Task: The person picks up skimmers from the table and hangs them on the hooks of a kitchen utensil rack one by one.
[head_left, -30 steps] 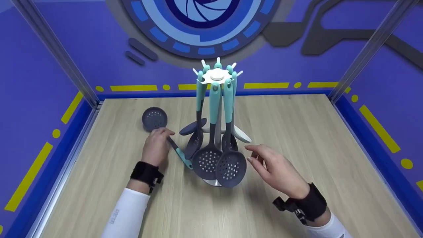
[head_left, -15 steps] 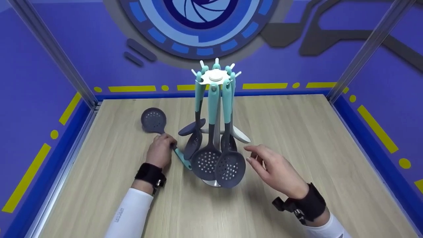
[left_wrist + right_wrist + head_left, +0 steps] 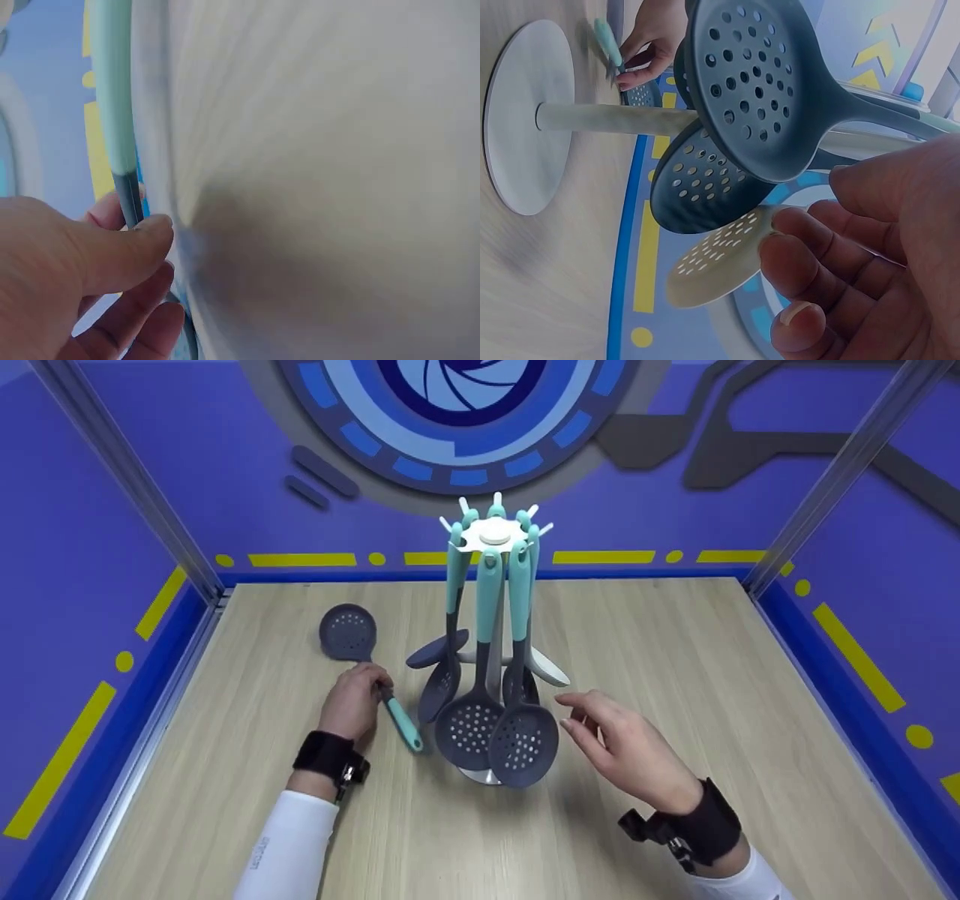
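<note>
My left hand [image 3: 354,697] pinches a skimmer [image 3: 348,631] by its dark shaft, between thumb and fingers. The skimmer has a grey perforated bowl toward the back left and a mint handle [image 3: 114,90] angled toward the front right. Beside the utensil stand [image 3: 493,536], my right hand [image 3: 630,746] hovers with loosely bent fingers and nothing between them. Several mint-handled utensils hang from the stand's white top. A grey slotted skimmer [image 3: 746,82] hangs close by the right fingertips, with a cream perforated one [image 3: 720,262] behind it.
The stand's round metal base [image 3: 536,120] rests on the wood-grain table [image 3: 637,622]. Blue and purple panels [image 3: 187,495] with yellow stripes enclose the back and both sides. A metal rail [image 3: 150,750] runs along the table's left edge.
My left hand has shifted down the shaft from near the bowl and now holds the skimmer. Its handle end has swung left, away from the stand. The right hand has stayed put.
</note>
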